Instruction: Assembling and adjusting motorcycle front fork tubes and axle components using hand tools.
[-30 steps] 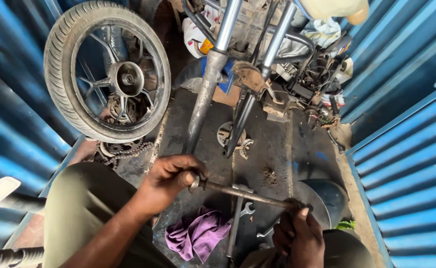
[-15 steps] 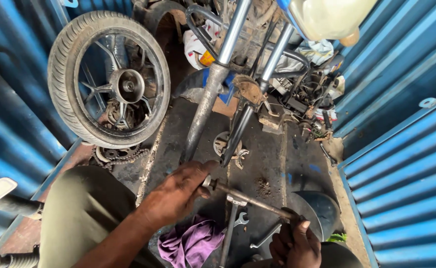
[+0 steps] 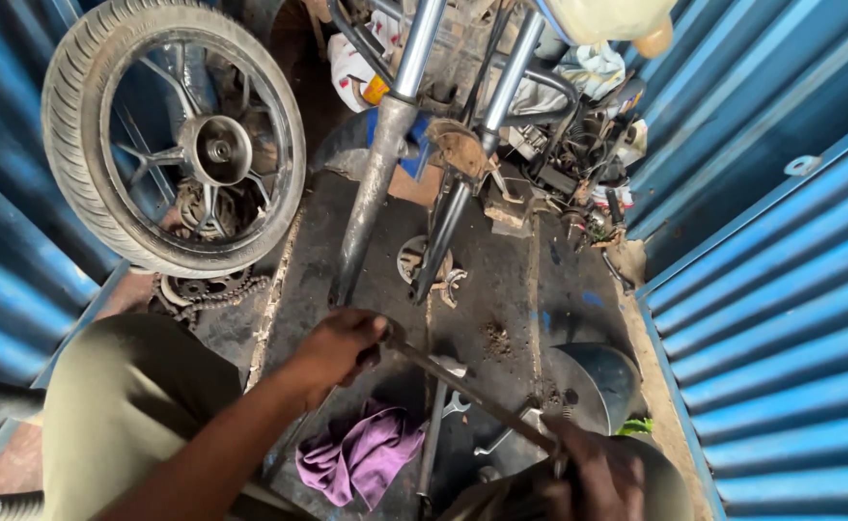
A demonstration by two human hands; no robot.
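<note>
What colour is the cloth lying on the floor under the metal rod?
The crumpled cloth is purple, clearest in the head view.

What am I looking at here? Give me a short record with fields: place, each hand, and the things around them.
Place: oily dark floor between blue corrugated metal walls
Left hand: grips one end of a long thin metal rod
Right hand: holds the rod's other end, low in the picture
Under the rod: purple rag and spanners
Behind: two fork legs of a motorcycle, slanting down to the floor
Left side: tyred wheel leaning upright, chain sprocket below it
</note>
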